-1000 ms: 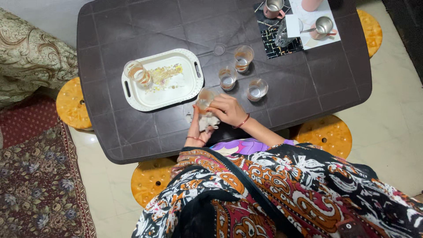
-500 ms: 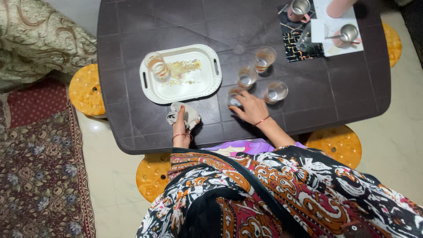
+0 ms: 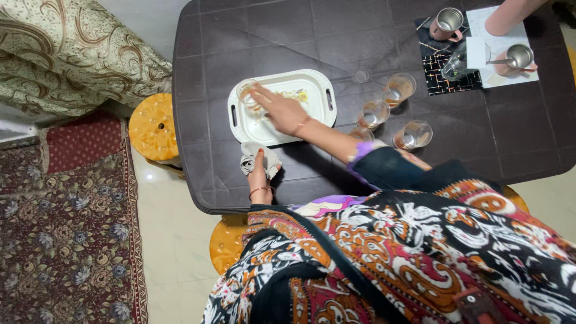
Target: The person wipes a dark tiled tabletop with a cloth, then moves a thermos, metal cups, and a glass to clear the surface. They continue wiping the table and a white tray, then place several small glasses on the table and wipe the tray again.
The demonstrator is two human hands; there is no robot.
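My right hand [image 3: 282, 110] reaches left across the white tray [image 3: 318, 84] and its fingers touch a glass [image 3: 247, 97] standing at the tray's left end. Whether the fingers grip the glass is unclear. My left hand [image 3: 259, 175] presses a crumpled white cloth [image 3: 259, 158] onto the dark table [image 3: 240, 36] just below the tray. Several more glasses, among them one [image 3: 399, 89], another [image 3: 374, 113] and a third [image 3: 415, 134], stand to the right of the tray.
Two metal cups [image 3: 447, 24] [image 3: 519, 57] and a small clear jug [image 3: 457, 63] sit on a patterned mat at the table's far right, beside another person's arm [image 3: 507, 15]. Yellow stools [image 3: 153, 127] stand around the table. A patterned rug [image 3: 66, 222] lies to the left.
My right hand left the glasses right of the tray and stretched left to the glass on the tray. The left hand stayed on the cloth.
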